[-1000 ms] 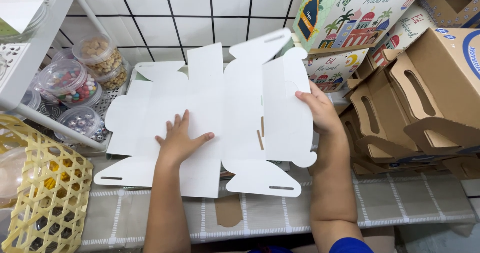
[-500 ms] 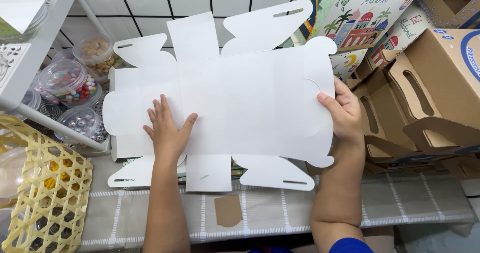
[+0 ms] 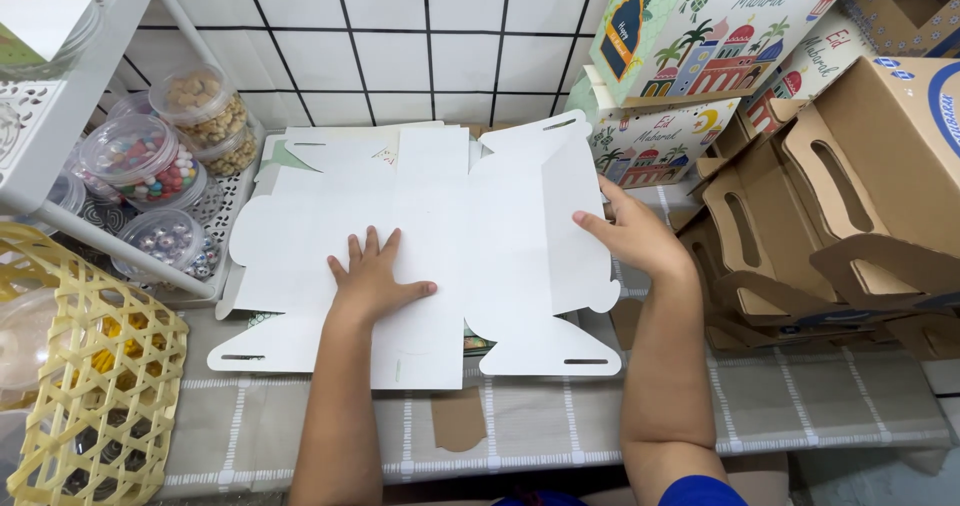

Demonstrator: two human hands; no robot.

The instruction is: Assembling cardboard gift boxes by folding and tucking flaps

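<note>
A flat white die-cut cardboard box blank (image 3: 460, 236) lies on the grey checked cloth, on top of a stack of similar blanks. My left hand (image 3: 375, 281) presses flat on its lower middle panel, fingers spread. My right hand (image 3: 630, 236) holds the blank's right side panel, which is folded up and inward along a crease. The blank's slotted tabs stick out at the bottom left and bottom right.
Clear lidded tubs of colourful sweets (image 3: 150, 161) sit on a white rack at the left. A yellow woven basket (image 3: 90, 386) is at the lower left. Assembled brown handled boxes (image 3: 830, 226) and printed gift boxes (image 3: 700, 36) crowd the right. White tiled wall behind.
The blank has dropped from a raised, spread-out position onto the stack. My right hand has folded the right panel inward. My left hand has slid toward the middle.
</note>
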